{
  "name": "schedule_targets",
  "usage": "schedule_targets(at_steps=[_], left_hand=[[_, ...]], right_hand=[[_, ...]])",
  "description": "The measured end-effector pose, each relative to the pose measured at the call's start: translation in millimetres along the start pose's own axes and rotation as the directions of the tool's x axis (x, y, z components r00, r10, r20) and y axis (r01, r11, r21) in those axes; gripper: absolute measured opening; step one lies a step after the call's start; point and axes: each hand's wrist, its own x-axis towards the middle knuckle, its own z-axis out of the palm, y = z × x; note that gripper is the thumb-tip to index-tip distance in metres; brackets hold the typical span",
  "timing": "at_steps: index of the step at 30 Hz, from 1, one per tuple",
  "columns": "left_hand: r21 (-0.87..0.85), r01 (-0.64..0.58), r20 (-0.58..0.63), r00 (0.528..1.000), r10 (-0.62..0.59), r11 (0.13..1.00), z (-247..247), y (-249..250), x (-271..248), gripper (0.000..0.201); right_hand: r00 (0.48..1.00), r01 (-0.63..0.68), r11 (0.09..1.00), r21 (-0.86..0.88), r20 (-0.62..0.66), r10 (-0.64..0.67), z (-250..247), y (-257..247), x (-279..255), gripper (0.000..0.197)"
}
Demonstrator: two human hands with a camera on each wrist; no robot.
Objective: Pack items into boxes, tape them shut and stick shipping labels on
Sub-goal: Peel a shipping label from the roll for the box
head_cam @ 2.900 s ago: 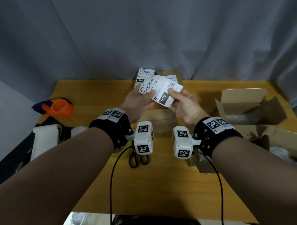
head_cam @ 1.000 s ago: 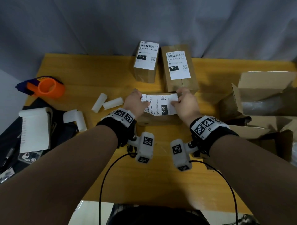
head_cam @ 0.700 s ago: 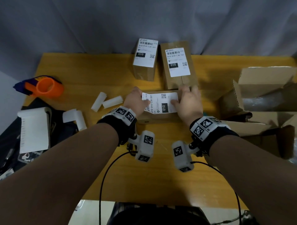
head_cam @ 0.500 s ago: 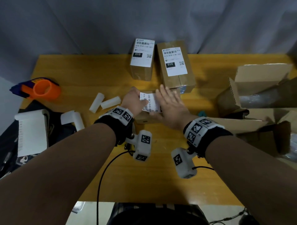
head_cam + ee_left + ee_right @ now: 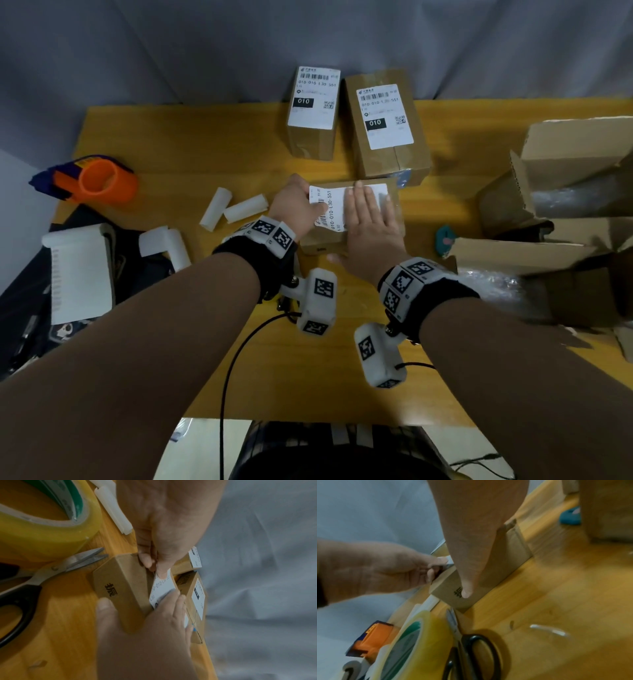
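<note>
A small brown cardboard box (image 5: 320, 241) lies at the table's middle with a white shipping label (image 5: 334, 209) on its top. My left hand (image 5: 296, 205) pinches the label's left edge between thumb and finger; the left wrist view shows that pinch (image 5: 158, 569) on the label (image 5: 163, 588). My right hand (image 5: 370, 222) lies flat on the label with straight fingers, its thumb (image 5: 465, 592) against the near side of the box (image 5: 447, 588). Two taped, labelled boxes (image 5: 313, 113) (image 5: 387, 126) stand behind.
An orange tape dispenser (image 5: 99, 180) sits far left, near rolled white backing strips (image 5: 233, 209) and a white pad (image 5: 80, 274). Open cardboard boxes (image 5: 565, 192) and a teal object (image 5: 445, 236) crowd the right. Black-handled scissors (image 5: 34, 585) and a clear tape roll (image 5: 42, 527) lie under my wrists.
The label came down from the air onto the box. My right hand let go of its right end, went flat and slid rightward over it. My left hand kept its pinch.
</note>
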Motion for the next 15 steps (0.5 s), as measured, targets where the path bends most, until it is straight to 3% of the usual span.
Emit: schedule_targets(at_steps=[4,9,15], left_hand=[[-0.063,0.004,0.012,1.0,-0.003,0.998,-1,-5,0,0.032],[-0.095,-0.008,0.027,1.0,0.011,0.995,-4,-7,-2,0.029],[-0.108,0.011,0.088,0.996,-0.001,0.994,-14,-7,-7,0.033]], right_hand=[[0.999,0.022,0.999,0.031,-0.036,-0.021,2,-1,1,0.11],[0.993,-0.117,0.993,-0.008,-0.02,0.117,0,14,-1,0.116],[0.999,0.008,1.0,0.006,-0.049,-0.008,0,-9,9,0.112]])
